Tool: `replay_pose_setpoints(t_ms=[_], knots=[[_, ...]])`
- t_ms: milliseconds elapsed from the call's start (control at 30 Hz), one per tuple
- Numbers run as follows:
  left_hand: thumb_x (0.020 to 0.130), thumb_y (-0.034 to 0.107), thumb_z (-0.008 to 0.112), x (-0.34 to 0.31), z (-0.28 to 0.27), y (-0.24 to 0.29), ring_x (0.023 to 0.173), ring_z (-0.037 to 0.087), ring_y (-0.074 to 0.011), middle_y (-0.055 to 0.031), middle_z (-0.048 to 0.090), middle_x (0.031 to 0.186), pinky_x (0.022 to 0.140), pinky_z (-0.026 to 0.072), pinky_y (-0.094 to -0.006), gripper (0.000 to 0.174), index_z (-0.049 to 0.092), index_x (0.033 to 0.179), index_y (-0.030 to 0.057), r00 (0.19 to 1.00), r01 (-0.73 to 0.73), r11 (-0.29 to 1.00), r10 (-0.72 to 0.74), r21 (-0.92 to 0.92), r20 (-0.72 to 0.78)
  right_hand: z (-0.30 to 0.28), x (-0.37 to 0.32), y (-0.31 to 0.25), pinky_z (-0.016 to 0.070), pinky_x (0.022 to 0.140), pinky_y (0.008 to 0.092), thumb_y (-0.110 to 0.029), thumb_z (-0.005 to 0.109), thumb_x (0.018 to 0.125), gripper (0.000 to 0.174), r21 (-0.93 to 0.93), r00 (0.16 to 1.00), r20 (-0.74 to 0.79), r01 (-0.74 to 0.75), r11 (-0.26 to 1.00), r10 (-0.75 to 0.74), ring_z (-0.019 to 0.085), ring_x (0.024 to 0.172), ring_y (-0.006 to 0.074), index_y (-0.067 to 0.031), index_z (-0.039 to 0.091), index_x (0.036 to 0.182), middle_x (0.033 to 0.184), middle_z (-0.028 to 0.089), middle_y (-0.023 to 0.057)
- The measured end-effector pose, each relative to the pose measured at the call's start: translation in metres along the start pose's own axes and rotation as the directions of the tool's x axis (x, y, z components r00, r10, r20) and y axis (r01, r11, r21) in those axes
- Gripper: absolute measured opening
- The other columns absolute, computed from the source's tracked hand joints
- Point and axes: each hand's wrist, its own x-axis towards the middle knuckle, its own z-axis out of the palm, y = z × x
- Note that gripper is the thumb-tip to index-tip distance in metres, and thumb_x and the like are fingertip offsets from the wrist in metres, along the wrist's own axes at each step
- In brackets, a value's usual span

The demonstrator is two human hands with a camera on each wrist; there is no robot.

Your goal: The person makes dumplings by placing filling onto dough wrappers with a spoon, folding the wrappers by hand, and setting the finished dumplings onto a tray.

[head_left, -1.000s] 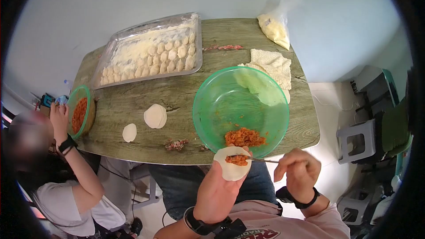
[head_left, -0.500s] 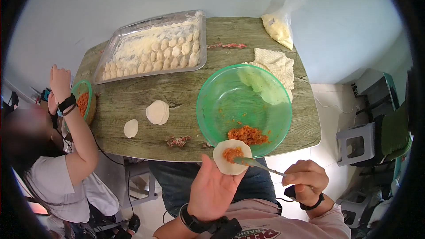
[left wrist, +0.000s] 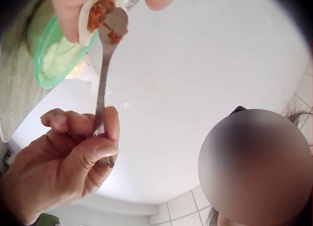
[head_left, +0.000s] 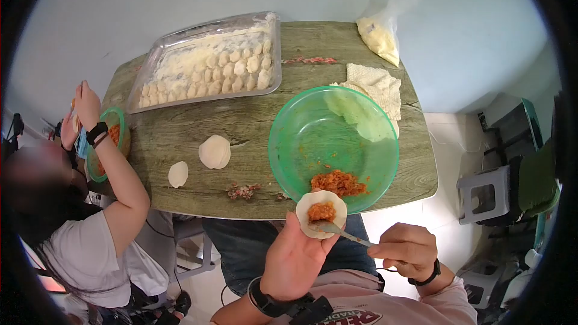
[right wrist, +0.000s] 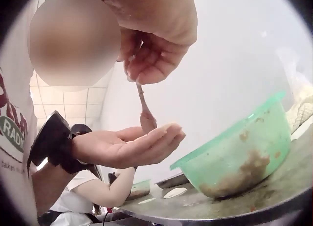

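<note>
My left hand (head_left: 299, 253) lies palm up just below the table edge. A round dough wrapper (head_left: 321, 214) rests on its fingers, with a lump of orange filling (head_left: 322, 210) in the middle. My right hand (head_left: 402, 248) pinches the handle of a metal spoon (head_left: 341, 232); the spoon's tip touches the near edge of the wrapper. In the left wrist view the spoon (left wrist: 102, 74) carries bits of filling against the wrapper (left wrist: 90, 20). Right behind the wrapper stands the green bowl (head_left: 301, 138) with more filling (head_left: 337, 182). The right wrist view shows my left hand (right wrist: 127, 147) nearly flat.
A metal tray (head_left: 180, 42) of several finished dumplings sits at the table's far left. A stack of wrappers (head_left: 214, 151), a single wrapper (head_left: 177, 174) and spilled filling (head_left: 241, 191) lie left of the bowl. Another person (head_left: 90, 247) sits at the left. A cloth (head_left: 376, 84) and bag (head_left: 379, 33) lie beyond.
My left hand has drawn slightly back from the bowl's rim. The spoon has slid off the filling to the wrapper's near edge. The other person's arm has lifted.
</note>
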Motion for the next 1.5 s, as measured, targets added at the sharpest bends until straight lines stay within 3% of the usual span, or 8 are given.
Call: replay_pose_setpoints(t_ms=[200, 300, 400, 633, 1000, 1167, 1400, 1500], knots=[[0.1, 0.039, 0.03, 0.001, -0.001, -0.001, 0.13, 0.036, -0.0216, -0.0082, 0.038, 0.139, 0.111, 0.0252, -0.0414, 0.052, 0.029, 0.138, 0.0044, 1.0, 0.004, 0.999, -0.003, 0.044, -0.016, -0.003, 0.004, 0.001, 0.045, 0.049, 0.0283, -0.019, 0.069, 0.079, 0.024, -0.008, 0.999, 0.044, -0.006, 1.0, 0.006, 0.058, 0.059, 0.0185, -0.003, 0.069, 0.096, 0.071, 0.059, 0.0058], [0.097, 0.046, 0.034, 0.001, -0.002, -0.002, 0.132, 0.033, -0.027, -0.0115, 0.035, 0.141, 0.111, 0.0251, -0.043, 0.062, 0.023, 0.141, 0.0042, 0.999, -0.018, 0.994, 0.022, 0.111, -0.031, -0.007, 0.003, -0.001, 0.0455, 0.053, 0.0301, -0.023, 0.064, 0.084, 0.026, 0.073, 0.974, -0.206, -0.081, 0.994, 0.094, 0.059, 0.058, 0.0198, 0.0022, 0.067, 0.088, 0.07, 0.061, 0.0071], [0.097, 0.045, 0.034, -0.002, -0.006, -0.002, 0.133, 0.032, -0.0297, -0.0122, 0.034, 0.142, 0.111, 0.0246, -0.0441, 0.061, 0.024, 0.141, 0.0039, 0.997, -0.047, 0.993, 0.052, 0.113, -0.05, -0.018, 0.007, 0.005, 0.0407, 0.051, 0.0253, -0.019, 0.06, 0.088, 0.022, -0.016, 0.933, -0.288, -0.23, 0.973, 0.216, 0.055, 0.057, 0.0149, 0.002, 0.067, 0.088, 0.069, 0.06, 0.0075], [0.098, 0.044, 0.031, -0.003, -0.012, -0.005, 0.134, 0.03, -0.0325, -0.0134, 0.033, 0.142, 0.111, 0.0232, -0.0466, 0.059, 0.023, 0.141, 0.0044, 0.997, 0.024, 0.992, -0.015, 0.126, -0.072, -0.009, 0.012, 0.044, 0.0391, 0.052, 0.0251, -0.017, 0.06, 0.088, 0.019, 0.134, 0.816, -0.221, -0.518, 0.845, 0.535, 0.05, 0.058, 0.0128, 0.0005, 0.066, 0.09, 0.069, 0.055, 0.006], [0.098, 0.043, 0.029, -0.001, -0.013, -0.006, 0.133, 0.031, -0.0319, -0.0136, 0.033, 0.142, 0.111, 0.0243, -0.0467, 0.058, 0.022, 0.141, 0.0042, 0.997, 0.027, 0.984, -0.013, 0.175, -0.078, -0.009, 0.013, 0.054, 0.0384, 0.055, 0.0265, -0.019, 0.062, 0.087, 0.02, 0.047, 0.833, -0.22, -0.51, 0.859, 0.507, 0.051, 0.061, 0.0154, 0.0007, 0.066, 0.088, 0.068, 0.054, 0.0077], [0.098, 0.042, 0.029, -0.002, -0.015, -0.007, 0.133, 0.031, -0.0319, -0.0134, 0.033, 0.142, 0.111, 0.0245, -0.0464, 0.057, 0.022, 0.141, 0.0041, 0.998, 0.015, 0.984, -0.005, 0.178, -0.058, -0.011, 0.014, 0.049, 0.0394, 0.053, 0.0255, -0.02, 0.062, 0.087, 0.022, 0.201, 0.813, -0.105, -0.547, 0.813, 0.573, 0.051, 0.059, 0.0128, 0.0015, 0.066, 0.087, 0.07, 0.057, 0.0063], [0.099, 0.041, 0.028, -0.002, -0.016, -0.007, 0.133, 0.032, -0.0318, -0.0131, 0.033, 0.142, 0.111, 0.0251, -0.0464, 0.056, 0.022, 0.141, 0.0045, 0.999, 0.015, 0.983, -0.006, 0.181, -0.053, -0.009, 0.013, 0.054, 0.0391, 0.05, 0.0231, -0.02, 0.061, 0.088, 0.022, 0.191, 0.827, -0.093, -0.531, 0.826, 0.554, 0.05, 0.055, 0.0106, 0.0014, 0.066, 0.087, 0.068, 0.056, 0.0052], [0.099, 0.041, 0.028, -0.002, -0.017, -0.008, 0.132, 0.032, -0.0318, -0.0128, 0.034, 0.142, 0.111, 0.0254, -0.0465, 0.056, 0.022, 0.141, 0.0047, 0.998, 0.015, 0.985, -0.005, 0.17, -0.056, -0.009, 0.015, 0.053, 0.039, 0.048, 0.0214, -0.021, 0.059, 0.09, 0.023, 0.313, 0.749, -0.049, -0.617, 0.722, 0.661, 0.049, 0.052, 0.0094, 0.0008, 0.066, 0.087, 0.064, 0.055, 0.0031]])
